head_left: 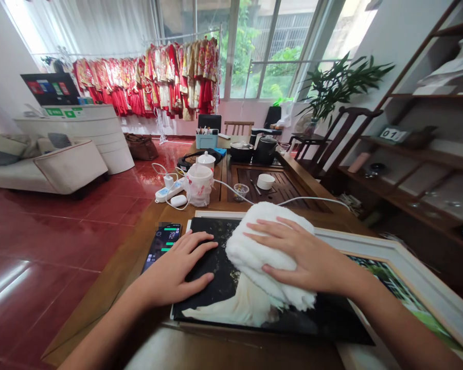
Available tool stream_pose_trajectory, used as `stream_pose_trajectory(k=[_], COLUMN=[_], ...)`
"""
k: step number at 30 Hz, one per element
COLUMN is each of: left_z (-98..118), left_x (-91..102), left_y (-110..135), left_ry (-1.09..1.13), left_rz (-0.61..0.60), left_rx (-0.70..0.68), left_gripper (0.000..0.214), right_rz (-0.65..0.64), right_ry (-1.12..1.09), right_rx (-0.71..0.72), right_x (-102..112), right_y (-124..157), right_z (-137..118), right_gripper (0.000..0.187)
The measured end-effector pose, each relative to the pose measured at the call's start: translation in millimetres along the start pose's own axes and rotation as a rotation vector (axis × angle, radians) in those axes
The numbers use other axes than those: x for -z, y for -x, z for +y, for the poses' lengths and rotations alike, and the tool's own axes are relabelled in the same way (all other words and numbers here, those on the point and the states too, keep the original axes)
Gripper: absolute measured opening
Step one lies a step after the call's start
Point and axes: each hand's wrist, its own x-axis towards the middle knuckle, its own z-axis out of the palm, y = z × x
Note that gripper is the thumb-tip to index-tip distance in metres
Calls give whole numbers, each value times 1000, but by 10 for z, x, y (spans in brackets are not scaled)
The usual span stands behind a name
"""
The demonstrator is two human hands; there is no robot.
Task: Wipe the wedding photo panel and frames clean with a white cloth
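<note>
My right hand (301, 254) lies flat with fingers spread on a folded white towel (266, 252), pressing it onto a dark printed picture (216, 288). This picture rests on a wooden table (139, 246). My left hand (177, 270) lies open on the picture's left part, fingers stretched out, holding nothing. A smartphone (162, 244) with a lit screen lies just left of my left hand.
A white-framed picture (401, 267) lies under my right forearm. Farther along the table stand a white lidded jar (199, 185), a power strip (170, 191), a small white bowl (265, 181) and kettles (264, 149). Shelves (420, 154) line the right, a sofa (61, 167) the left.
</note>
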Motion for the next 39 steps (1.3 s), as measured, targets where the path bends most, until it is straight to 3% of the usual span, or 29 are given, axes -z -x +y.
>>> stream_pose_trajectory(k=[3, 11, 21, 32, 39], left_z=[1, -6, 17, 16, 20], left_x=[-6, -25, 9, -11, 6], left_y=[7, -55, -16, -42, -41], left_ry=[-3, -16, 5, 1, 12], left_rz=[1, -9, 15, 10, 15], left_rx=[5, -4, -4, -9, -10], left_gripper=[52, 53, 53, 52, 52], right_rz=[6, -58, 45, 10, 76], right_ry=[24, -31, 57, 1, 27], right_rx=[-2, 158, 16, 139, 43], right_x=[-8, -12, -36, -79, -63], right_y=[9, -36, -9, -68, -42], right_z=[8, -287, 13, -238, -19], right_gripper=[64, 71, 67, 80, 74])
